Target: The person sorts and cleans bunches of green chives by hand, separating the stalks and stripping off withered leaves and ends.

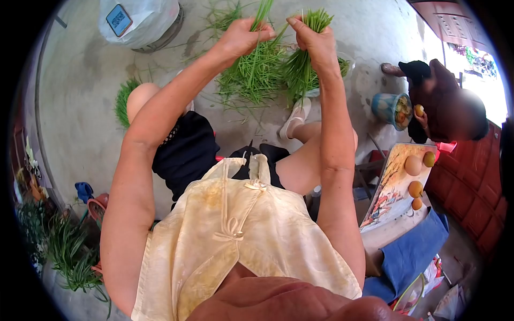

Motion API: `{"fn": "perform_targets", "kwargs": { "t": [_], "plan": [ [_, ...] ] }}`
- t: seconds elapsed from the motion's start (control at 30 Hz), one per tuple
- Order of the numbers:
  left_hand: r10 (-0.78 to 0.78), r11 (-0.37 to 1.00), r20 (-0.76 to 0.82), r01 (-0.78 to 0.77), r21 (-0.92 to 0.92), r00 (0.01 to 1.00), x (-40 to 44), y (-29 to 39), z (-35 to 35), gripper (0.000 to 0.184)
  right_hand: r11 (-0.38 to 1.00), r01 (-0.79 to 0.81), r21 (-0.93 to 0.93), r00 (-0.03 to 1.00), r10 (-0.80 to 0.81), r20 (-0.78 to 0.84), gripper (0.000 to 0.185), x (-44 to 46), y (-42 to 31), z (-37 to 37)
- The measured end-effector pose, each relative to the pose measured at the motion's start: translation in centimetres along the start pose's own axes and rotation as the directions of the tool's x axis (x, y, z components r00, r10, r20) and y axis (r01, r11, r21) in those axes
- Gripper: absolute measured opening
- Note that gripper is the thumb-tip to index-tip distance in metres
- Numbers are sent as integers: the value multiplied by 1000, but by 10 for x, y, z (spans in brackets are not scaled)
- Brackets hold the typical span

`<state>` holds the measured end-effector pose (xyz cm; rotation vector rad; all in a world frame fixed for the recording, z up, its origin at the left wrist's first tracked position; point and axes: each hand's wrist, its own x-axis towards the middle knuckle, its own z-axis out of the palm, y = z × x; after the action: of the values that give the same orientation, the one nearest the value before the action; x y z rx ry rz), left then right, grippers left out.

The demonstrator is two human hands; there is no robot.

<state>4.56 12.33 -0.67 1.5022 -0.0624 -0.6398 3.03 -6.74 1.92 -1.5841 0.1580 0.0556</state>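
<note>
My left hand (243, 37), at the top centre, is closed around a few long green stalks (263, 13) that stick up past the fingers. Just right of it, my right hand (316, 43) grips a thick bundle of green stalks (300, 72), whose even ends show above the hand and whose leafy part hangs below. The two hands are close together but apart. Under and between them a loose pile of green stalks (251, 80) lies on the concrete floor. Another green bunch (124, 101) lies beside my knee at the left.
A bin with a white plastic bag (144, 24) and a QR-code card (119, 20) stands at upper left. At right, another person (447, 96) holds a round fruit near a blue bucket (392, 109). A small table (388, 198) bears several fruits. Potted plants (69, 246) stand lower left.
</note>
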Motion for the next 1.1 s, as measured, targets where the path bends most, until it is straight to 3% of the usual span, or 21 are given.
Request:
{"fn": "perform_targets", "kwargs": {
  "t": [0.17,0.23,0.3,0.37,0.43,0.53,0.63,0.67,0.77,1.1],
  "plan": [
    [-3,973,-49,14,231,999,7,-17,-11,24,993,107,-57,969,-117,-216,12,11,0,-29],
    [-89,970,-99,108,216,991,4,-16,-20,26,988,116,-99,951,-139,-275,13,14,0,-45],
    [6,977,-184,33,211,983,4,-19,-23,21,983,174,-61,924,-185,-334,18,14,1,-54],
    [-57,992,-265,84,94,963,-11,6,-14,23,966,182,-184,889,-242,-388,19,18,7,-59],
    [-52,998,-224,42,-52,973,-4,1,-19,21,960,173,-220,881,-251,-400,19,14,5,-49],
    [-32,976,-67,17,-216,997,4,-5,-14,20,989,65,-130,955,-99,-279,15,3,1,-22],
    [-13,982,-63,1,-189,998,4,-7,8,22,996,77,-39,973,-84,-216,15,-2,13,8],
    [15,988,-131,-34,-148,991,10,-15,15,19,996,87,0,975,-85,-204,16,-3,15,14],
    [11,983,-91,-27,-182,996,17,-25,11,19,989,-1,149,989,23,-147,14,-6,12,22],
    [17,990,-90,-29,-136,996,10,-11,13,15,945,-57,322,996,77,-49,13,-9,10,18]
  ]
}}
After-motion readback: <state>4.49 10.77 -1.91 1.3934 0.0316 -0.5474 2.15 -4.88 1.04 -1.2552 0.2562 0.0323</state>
